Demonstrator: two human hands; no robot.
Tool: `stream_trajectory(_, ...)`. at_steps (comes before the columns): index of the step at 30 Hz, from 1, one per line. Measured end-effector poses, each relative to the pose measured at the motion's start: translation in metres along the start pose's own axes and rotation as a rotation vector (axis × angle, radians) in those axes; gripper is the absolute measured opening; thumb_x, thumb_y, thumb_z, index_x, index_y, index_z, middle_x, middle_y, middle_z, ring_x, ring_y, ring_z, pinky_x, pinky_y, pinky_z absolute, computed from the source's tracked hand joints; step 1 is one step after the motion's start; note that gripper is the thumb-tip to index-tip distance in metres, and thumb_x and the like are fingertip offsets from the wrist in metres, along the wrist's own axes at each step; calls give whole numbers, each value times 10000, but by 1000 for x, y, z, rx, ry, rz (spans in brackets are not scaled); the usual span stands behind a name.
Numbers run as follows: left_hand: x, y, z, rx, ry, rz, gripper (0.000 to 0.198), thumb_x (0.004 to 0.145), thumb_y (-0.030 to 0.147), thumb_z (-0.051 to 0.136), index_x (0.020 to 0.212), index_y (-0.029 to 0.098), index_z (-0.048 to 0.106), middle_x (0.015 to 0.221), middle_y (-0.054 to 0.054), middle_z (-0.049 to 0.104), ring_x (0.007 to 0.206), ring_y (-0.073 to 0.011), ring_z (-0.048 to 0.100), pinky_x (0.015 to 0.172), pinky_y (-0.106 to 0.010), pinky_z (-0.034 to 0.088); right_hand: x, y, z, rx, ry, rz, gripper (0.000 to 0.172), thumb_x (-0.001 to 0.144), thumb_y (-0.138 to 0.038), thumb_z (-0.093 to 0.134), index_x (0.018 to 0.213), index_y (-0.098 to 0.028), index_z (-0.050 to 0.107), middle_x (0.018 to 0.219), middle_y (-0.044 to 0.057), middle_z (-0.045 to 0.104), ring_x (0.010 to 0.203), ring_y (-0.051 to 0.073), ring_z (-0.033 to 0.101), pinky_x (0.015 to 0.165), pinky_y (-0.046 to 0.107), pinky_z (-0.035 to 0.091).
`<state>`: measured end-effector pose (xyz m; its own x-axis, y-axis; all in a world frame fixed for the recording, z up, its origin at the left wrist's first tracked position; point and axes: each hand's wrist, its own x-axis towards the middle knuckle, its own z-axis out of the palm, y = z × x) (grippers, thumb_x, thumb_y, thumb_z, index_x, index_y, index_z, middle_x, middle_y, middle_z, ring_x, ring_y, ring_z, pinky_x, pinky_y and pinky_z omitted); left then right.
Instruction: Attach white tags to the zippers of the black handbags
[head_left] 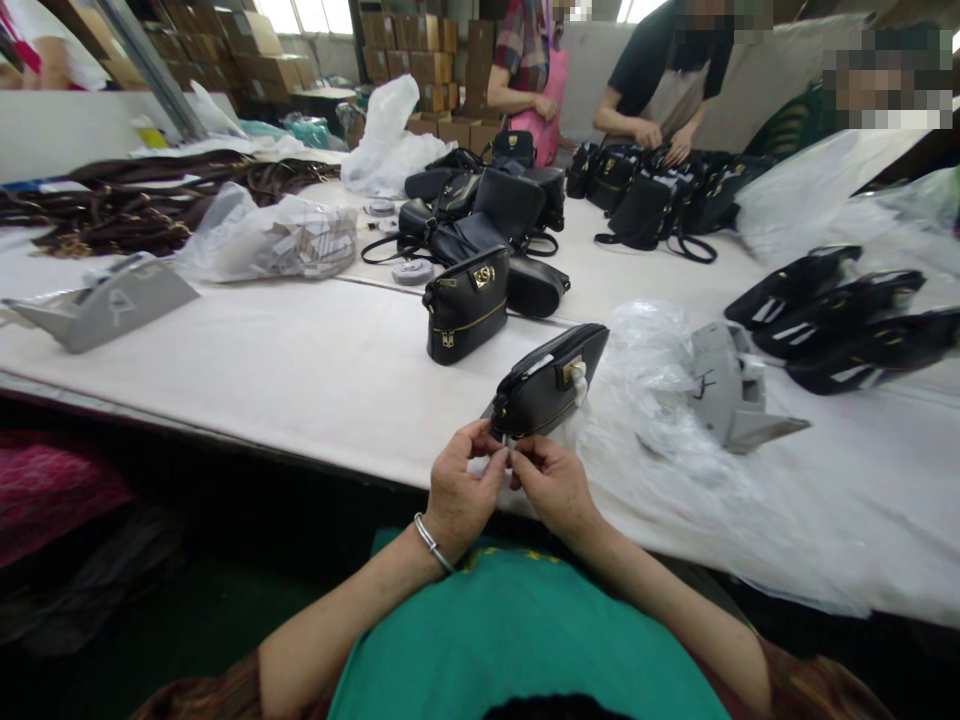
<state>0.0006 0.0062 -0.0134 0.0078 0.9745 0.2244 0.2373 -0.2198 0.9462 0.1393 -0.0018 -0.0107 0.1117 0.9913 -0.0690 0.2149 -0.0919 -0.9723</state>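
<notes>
White cloth-covered table (337,370): handwork noted at near edge.
A black, leather-like zipped bag (541,395) sat tilted there; left hand (463,490) and right hand (559,490) pinched a small pale strip (505,441) at its near end. Adjustment appeared in hand; the next move likely called for steady pinching.

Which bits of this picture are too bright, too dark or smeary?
In the head view, the upper-left window is glaring white; in the head view, the pink cloth sits in shadow; also there, the brown straps look smeary, while the black handbag at the hands is clearer.
</notes>
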Motion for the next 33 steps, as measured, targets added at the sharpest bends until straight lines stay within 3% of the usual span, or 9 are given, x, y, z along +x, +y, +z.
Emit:
stream_trajectory(15,2,-8,0,357,124,387,426,829,132,644,1238,169,530,820,-2,706,754,-154,687,776,-293,559,-2,-3,3,43,47,49,213,765,-385,646,711,-179,626,577,-2,601,520,152,573,518,262,486)
stream_trajectory(24,2,-8,-4,493,72,557,430,887,141,599,1301,160,486,871,-57,713,789,-198,673,776,-342,548,2,-8,1,21,-23,43,237,811,-381,605,759,-157,659,570,15,625,503,147,579,497,254,443)
stream_trajectory(28,1,-7,-5,513,47,597,490,894,140,590,1365,153,452,912,-81,724,818,-216,669,793,-378,539,5,-11,-2,44,-73,53,331,836,-458,598,727,-153,668,546,17,616,464,129,540,451,238,405)
stream_trajectory(33,-1,-5,-10,480,11,647,606,875,109,608,1438,168,392,965,-95,740,843,-227,677,792,-395,535,8,-12,-2,-5,-70,103,332,838,-451,589,697,-158,655,529,13,625,406,112,506,415,225,387)
